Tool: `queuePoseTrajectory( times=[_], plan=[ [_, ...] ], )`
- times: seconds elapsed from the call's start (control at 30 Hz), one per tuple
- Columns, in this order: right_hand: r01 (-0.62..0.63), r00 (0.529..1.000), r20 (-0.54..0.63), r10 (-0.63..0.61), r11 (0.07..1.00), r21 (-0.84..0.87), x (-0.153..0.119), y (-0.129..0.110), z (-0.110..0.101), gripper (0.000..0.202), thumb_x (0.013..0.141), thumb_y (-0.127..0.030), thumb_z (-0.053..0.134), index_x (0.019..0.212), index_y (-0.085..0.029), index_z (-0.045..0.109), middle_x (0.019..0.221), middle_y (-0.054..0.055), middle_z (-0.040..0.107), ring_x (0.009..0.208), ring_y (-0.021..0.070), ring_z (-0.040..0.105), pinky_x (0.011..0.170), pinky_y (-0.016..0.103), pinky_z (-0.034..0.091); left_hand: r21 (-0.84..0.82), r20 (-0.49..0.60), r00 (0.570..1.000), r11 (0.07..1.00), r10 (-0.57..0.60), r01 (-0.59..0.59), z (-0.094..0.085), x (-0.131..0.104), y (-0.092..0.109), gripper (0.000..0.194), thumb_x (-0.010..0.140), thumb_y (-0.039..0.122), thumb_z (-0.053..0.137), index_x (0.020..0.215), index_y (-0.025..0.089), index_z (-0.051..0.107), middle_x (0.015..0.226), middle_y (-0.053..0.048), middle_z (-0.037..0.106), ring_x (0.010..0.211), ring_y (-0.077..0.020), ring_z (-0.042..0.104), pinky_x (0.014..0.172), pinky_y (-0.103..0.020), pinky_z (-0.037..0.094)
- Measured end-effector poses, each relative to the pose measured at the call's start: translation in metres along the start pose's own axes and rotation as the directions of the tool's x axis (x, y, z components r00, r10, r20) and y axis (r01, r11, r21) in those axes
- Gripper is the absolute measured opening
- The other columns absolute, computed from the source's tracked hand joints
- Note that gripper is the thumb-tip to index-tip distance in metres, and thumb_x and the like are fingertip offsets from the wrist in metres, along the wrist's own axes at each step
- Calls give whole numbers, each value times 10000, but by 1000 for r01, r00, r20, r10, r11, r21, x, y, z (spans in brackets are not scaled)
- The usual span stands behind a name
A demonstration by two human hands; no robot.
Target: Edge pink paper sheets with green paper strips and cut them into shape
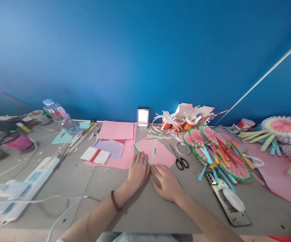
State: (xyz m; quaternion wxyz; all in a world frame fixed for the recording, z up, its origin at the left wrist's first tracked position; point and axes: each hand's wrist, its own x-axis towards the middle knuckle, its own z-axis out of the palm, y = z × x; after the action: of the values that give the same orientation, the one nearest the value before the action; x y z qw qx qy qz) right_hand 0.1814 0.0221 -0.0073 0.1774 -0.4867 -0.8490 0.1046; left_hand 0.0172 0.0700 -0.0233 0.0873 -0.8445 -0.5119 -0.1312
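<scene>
A pink sheet of paper (165,153) cut to an angular outline lies on the grey table, with narrow green strips (154,149) along its left edge and across its middle. My left hand (139,168) rests flat on its lower left edge, fingers together and stretched forward. Beside it, my right hand (167,183) has its fingertips at the paper's near corner, close to the left hand, thumb apart. Whatever is under the fingertips is hidden. Black-handled scissors (182,163) lie just right of the sheet, their blades pointing away from me.
Stacked pink paper (116,130) and a white-and-red card (95,155) lie left. Folded paper fans (213,136) with ribbons, and a phone (227,201) under a white mouse (233,199), lie right. A power strip (34,178), cables and a tilted bottle (61,114) occupy the left.
</scene>
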Motion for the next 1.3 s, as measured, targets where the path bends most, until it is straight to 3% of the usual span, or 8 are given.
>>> queuePoseTrajectory(
  times=[0.27,0.37,0.57,0.8,0.97,1.07,1.13,1.3],
  plan=[
    [88,995,-63,-75,964,251,6,17,-5,393,880,-187,444,1260,-185,546,1243,87,599,1186,197,500,1026,377,416,-18,47,998,999,-36,37,4,-1,-1,501,932,310,317,1347,55,434,1404,-183,436,1334,-270,356,1101,-436,265],
    [44,997,-70,-31,980,192,11,27,-10,396,915,-213,405,1293,-186,520,1323,97,542,1261,210,447,1056,412,384,-12,87,996,1000,-21,22,2,-3,0,520,936,330,313,1357,46,424,1410,-189,424,1334,-281,353,1106,-444,249],
    [69,989,132,-68,998,-2,18,39,-10,512,952,-407,354,1432,-230,335,1504,60,294,1388,219,252,1124,437,271,22,177,984,1000,-11,7,1,-8,2,524,915,332,368,1350,49,441,1403,-201,426,1318,-304,374,1077,-455,285],
    [-43,986,151,70,984,-173,19,60,-12,568,936,-494,325,1427,-210,353,1493,78,315,1381,245,265,1125,448,239,18,205,978,999,40,-45,-4,-7,-5,517,913,343,387,1343,63,450,1387,-201,450,1302,-304,397,1051,-452,321],
    [-180,972,120,201,970,-166,19,87,-16,596,936,-519,277,1444,-210,315,1513,75,264,1390,230,244,1129,440,219,-8,139,986,996,91,-90,-12,-15,-11,487,921,309,360,1355,102,432,1418,-176,419,1303,-295,393,1038,-458,334],
    [-204,971,101,216,971,-121,19,96,-14,562,942,-488,281,1439,-228,324,1513,62,266,1392,224,240,1127,447,225,-80,120,972,977,204,-195,-21,-29,-3,495,911,200,336,1397,108,361,1445,-152,388,1346,-249,334,1077,-423,284],
    [-205,975,68,211,975,-88,19,100,-12,534,946,-458,297,1425,-228,352,1506,68,286,1385,227,260,1116,460,248,-177,139,935,937,326,-301,-29,-40,7,495,928,251,334,1411,143,341,1449,-111,396,1354,-207,324,1093,-371,267],
    [-181,983,-18,180,983,-32,16,104,-10,484,931,-399,377,1373,-209,435,1469,93,364,1363,245,309,1092,484,298,-259,157,920,914,360,-313,-43,-72,22,699,872,583,380,1398,123,363,1434,-133,409,1330,-267,364,1070,-401,315]
  ],
)
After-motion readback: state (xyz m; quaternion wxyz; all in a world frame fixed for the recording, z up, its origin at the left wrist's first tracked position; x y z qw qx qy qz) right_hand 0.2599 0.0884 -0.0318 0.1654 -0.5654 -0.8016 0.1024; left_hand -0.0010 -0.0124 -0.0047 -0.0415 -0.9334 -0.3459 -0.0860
